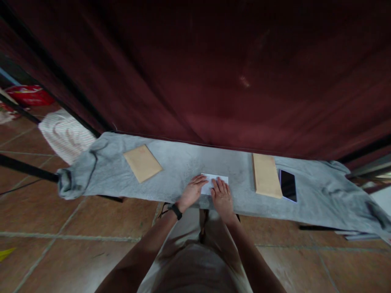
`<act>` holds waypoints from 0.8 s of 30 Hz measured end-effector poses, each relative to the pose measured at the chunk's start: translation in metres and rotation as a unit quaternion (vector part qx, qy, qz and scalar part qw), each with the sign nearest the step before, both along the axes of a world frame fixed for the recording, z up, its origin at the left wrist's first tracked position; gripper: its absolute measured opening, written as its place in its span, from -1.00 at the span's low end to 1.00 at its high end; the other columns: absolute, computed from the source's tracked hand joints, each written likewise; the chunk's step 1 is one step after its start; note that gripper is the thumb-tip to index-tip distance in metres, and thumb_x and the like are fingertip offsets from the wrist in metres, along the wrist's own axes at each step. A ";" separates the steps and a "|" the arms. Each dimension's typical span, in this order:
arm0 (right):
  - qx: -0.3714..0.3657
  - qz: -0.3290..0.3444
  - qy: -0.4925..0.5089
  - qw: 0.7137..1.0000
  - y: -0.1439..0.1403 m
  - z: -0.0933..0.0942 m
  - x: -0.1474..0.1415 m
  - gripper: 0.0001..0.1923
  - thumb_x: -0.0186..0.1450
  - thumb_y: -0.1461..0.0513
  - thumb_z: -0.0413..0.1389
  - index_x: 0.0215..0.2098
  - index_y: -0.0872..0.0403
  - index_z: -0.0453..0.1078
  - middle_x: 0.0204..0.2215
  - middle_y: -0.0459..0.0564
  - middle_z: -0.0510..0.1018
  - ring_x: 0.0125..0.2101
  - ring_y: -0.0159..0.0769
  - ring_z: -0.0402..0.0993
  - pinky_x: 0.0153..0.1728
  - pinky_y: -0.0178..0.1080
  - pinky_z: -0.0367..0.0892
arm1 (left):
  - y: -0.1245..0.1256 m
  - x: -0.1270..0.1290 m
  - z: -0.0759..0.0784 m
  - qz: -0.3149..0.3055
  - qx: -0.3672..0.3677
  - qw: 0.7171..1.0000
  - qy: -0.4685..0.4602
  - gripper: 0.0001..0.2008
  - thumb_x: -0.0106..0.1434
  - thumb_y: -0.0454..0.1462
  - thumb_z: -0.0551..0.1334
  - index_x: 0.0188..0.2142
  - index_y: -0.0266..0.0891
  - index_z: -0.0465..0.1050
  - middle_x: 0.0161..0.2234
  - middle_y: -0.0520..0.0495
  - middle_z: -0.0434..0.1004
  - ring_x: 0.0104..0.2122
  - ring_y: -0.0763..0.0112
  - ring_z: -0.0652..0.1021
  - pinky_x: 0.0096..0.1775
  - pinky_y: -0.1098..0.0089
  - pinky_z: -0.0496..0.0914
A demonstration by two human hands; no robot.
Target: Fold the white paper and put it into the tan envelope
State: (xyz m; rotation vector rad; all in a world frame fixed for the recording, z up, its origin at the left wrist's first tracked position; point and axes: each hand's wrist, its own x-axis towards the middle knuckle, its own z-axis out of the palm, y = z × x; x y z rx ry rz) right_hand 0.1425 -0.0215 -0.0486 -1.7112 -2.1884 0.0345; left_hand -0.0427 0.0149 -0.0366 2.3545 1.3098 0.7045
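A small white paper (217,180) lies on a narrow table covered by a grey cloth (183,162). My left hand (192,190), with a black band on its wrist, rests flat on the paper's left end. My right hand (222,194) presses down on the paper's lower right part. The fingers of both hands are spread and pressing, and most of the paper is hidden under them. A brown envelope (142,162) lies to the left. A stack of brown envelopes (266,175) lies to the right.
A dark phone (288,185) lies beside the right stack. A dark red curtain (214,73) hangs directly behind the table. A striped white cloth (65,134) and a red object (29,94) sit at the far left above the tiled floor (61,228).
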 end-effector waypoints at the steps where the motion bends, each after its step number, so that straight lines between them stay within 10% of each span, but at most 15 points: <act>1: 0.003 0.002 -0.003 1.000 -0.001 -0.001 0.000 -0.48 0.50 0.22 -0.12 0.38 0.12 0.22 0.39 0.21 0.23 0.36 -0.03 0.15 0.31 0.09 0.08 | -0.003 0.005 0.000 0.002 0.003 1.000 0.010 -0.50 0.35 -0.42 0.07 0.23 -0.14 0.43 0.27 -0.13 0.42 0.34 0.27 0.31 0.35 0.02 0.20; 5: 0.016 0.003 -0.007 1.000 -0.003 -0.006 0.007 -0.47 0.48 0.22 -0.10 0.38 0.10 0.22 0.39 0.22 0.21 0.37 -0.02 0.13 0.31 0.12 0.07 | -0.017 0.021 -0.002 0.023 0.015 0.997 0.072 -0.51 0.47 -0.14 0.06 0.34 -0.14 0.28 0.37 -0.16 0.25 0.40 0.17 0.20 0.38 0.01 0.08; 16: 0.034 -0.057 -0.016 0.998 -0.007 -0.020 0.035 -0.41 0.52 0.07 -0.17 0.43 0.14 0.12 0.39 0.21 0.21 0.34 0.07 0.18 0.31 0.15 0.05 | -0.027 -0.020 -0.006 0.104 0.011 0.989 0.106 -0.47 0.47 -0.12 0.03 0.37 -0.20 0.20 0.38 -0.19 0.23 0.40 0.10 0.18 0.38 -0.02 0.04; 24: 0.035 -0.066 -0.018 0.997 -0.008 -0.021 0.033 -0.40 0.52 0.06 -0.18 0.44 0.11 0.13 0.39 0.19 0.22 0.35 0.05 0.17 0.32 0.14 0.03 | -0.009 -0.158 0.030 0.456 0.073 0.887 -0.018 -0.48 0.47 -0.18 0.00 0.31 -0.42 0.20 0.35 -0.52 0.18 0.38 -0.21 0.15 0.28 -0.28 0.10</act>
